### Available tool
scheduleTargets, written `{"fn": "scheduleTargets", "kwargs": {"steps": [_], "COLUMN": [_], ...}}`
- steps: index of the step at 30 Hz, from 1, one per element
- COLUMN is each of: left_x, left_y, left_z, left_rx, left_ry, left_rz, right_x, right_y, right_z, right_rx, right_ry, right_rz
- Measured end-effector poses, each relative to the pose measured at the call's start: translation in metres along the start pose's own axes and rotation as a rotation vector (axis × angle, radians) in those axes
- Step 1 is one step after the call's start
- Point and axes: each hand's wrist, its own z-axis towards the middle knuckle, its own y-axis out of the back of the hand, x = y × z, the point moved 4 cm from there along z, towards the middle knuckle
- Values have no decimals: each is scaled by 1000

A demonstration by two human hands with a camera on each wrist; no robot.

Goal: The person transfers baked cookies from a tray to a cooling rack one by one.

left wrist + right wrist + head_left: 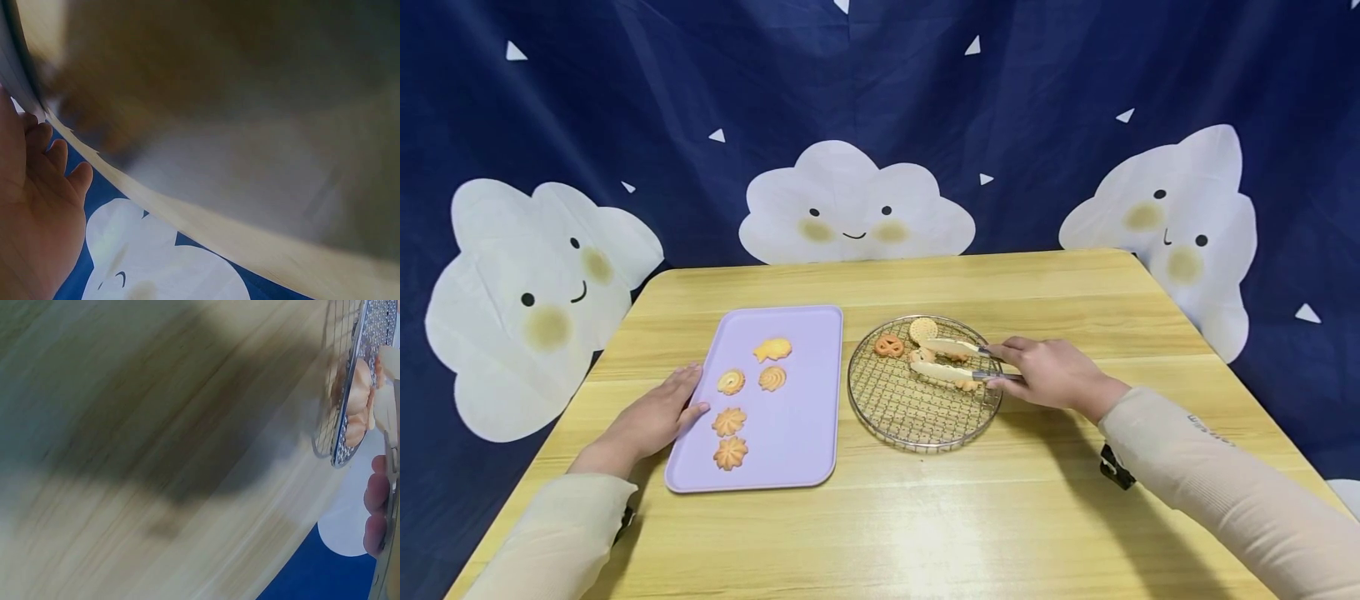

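My left hand (pixel 651 421) rests at the left edge of a lilac tray (pixel 797 417), fingers extended along its side and thumb over the rim. Several cookies lie on the tray, among them a fish-shaped cookie (pixel 772 349), a swirl cookie (pixel 772 379) and a flower-shaped cookie (pixel 730 453). In my right hand (pixel 1056 372) I hold tongs (pixel 951 372) with pale tips, their arms spread over a round wire rack (pixel 917 417). Between the tips sits a small light cookie (pixel 922 356). A pretzel cookie (pixel 889 346) and a round waffle-patterned cookie (pixel 923 330) lie nearby; the tongs partly hide other cookies.
The wooden table (pixel 910 517) carries the tray and, to its right, the rack. Behind the table hangs a dark blue cloth (pixel 880 83) printed with white clouds. In the right wrist view, more cookies (pixel 358 394) show near the rack's edge.
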Motion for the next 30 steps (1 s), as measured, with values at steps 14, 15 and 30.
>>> {"fn": "scheduleTargets", "kwargs": {"steps": [14, 15, 30], "left_x": [2, 2, 1], "left_y": [-2, -2, -1], "left_z": [0, -1, 0], "left_rx": [10, 12, 9], "left_ry": [10, 11, 9], "left_rz": [-17, -19, -17], "right_x": [-1, -2, 3], "right_y": [0, 1, -2], "right_z": [1, 1, 4], "right_rx": [44, 43, 51], "right_ry": [-27, -32, -75], "right_rz": [1, 5, 21]}}
